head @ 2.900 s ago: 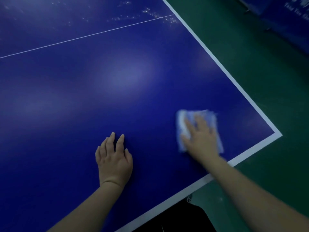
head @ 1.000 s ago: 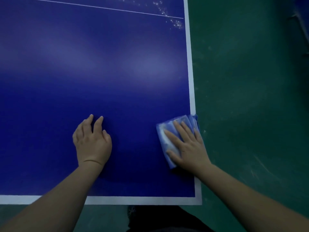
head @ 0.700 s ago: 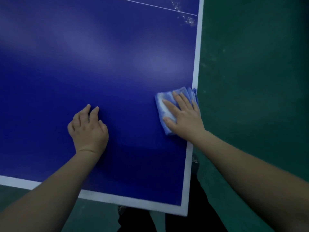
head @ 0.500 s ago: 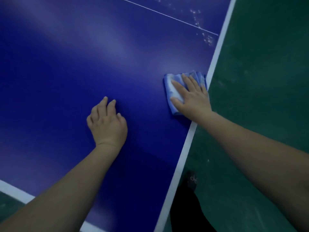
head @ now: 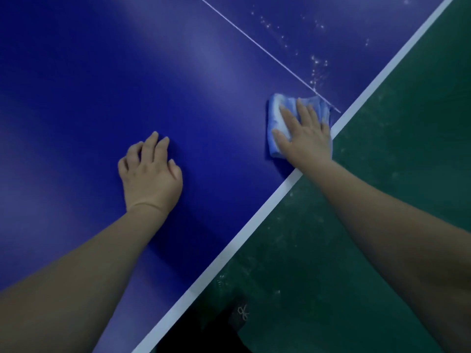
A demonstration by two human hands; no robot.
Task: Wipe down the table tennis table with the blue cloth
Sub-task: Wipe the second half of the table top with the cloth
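Two bare hands on the dark blue table tennis table, both palm-down. Our right hand lies flat on the folded light-blue cloth, fingers spread apart and extended, pressing it onto the surface rather than gripping it. Cloth sits at the table's right side edge, its right end touching the white sideline stripe. Cloth's far end meets the thin white centre line just where that line runs into the sideline. Cloth sticks out past the fingertips and on the thumb side; the rest is under the palm.

Our left hand rests directly on the blue surface, well apart from the cloth, further in from the side edge. Fingers loosely together and slightly curled, holding nothing.

Small white specks or droplets dot the surface beyond the centre line, near the side edge, just past the cloth. We can't tell whether they are wet or dry.

Green floor beyond the sideline, scuffed with pale marks. One dark shoe with a white lace shows on the floor beside the table's edge, near the bottom of view.
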